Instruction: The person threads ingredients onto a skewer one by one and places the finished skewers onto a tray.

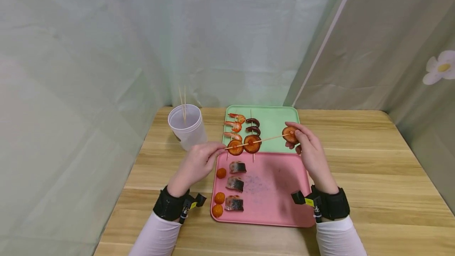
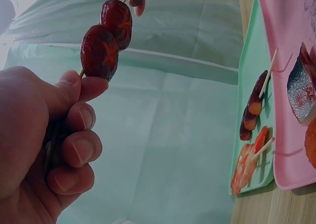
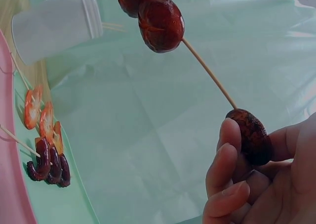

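My left hand (image 1: 197, 164) grips one end of a thin wooden skewer (image 1: 272, 138), held above the trays. Two brown shiitake mushroom caps with star-shaped cuts sit side by side on it near the left fingers, one cap (image 1: 252, 144) touching the other (image 1: 235, 147). At the skewer's far end my right hand (image 1: 311, 151) pinches a third mushroom cap (image 3: 249, 136) between thumb and fingers. The skewer's tip meets this cap, and a bare stretch of stick separates it from the other two.
A green tray (image 1: 281, 117) at the back bears a shrimp skewer (image 1: 233, 126) and a skewer of dark octopus tentacles (image 1: 253, 122). On the pink tray (image 1: 277, 204) in front lie fish pieces (image 1: 234, 184) and orange balls (image 1: 219, 198). A white bucket (image 1: 190, 129) with skewers stands left.
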Available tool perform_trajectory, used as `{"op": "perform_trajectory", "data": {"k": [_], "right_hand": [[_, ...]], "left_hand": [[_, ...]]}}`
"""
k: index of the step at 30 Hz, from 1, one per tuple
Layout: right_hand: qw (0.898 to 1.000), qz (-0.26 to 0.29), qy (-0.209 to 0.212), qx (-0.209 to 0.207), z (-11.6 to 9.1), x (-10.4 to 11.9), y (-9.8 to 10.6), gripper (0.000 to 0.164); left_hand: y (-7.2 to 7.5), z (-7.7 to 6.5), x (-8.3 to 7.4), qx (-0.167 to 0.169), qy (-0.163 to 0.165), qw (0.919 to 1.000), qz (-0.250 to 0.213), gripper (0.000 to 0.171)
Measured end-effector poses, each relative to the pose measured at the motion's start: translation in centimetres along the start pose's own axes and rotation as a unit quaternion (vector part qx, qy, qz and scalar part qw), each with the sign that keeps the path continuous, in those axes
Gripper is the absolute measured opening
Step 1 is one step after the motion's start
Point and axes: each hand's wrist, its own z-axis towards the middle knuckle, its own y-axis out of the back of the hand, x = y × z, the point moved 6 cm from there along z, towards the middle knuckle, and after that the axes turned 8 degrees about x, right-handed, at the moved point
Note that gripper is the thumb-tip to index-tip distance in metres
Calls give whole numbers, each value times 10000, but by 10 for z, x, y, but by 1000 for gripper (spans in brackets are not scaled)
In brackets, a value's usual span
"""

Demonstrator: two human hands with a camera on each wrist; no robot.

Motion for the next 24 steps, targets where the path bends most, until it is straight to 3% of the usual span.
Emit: {"op": "perform_trajectory", "data": {"k": [13,24], "right_hand": [[9987,-324,99,385,0,1,-6,40],[9963,228,260,781,-2,4,-16,40]], "left_hand": [[-1,0,1,-35,18,10000,22,12],[0,0,0,-98,11,9999,-73,12]]}}
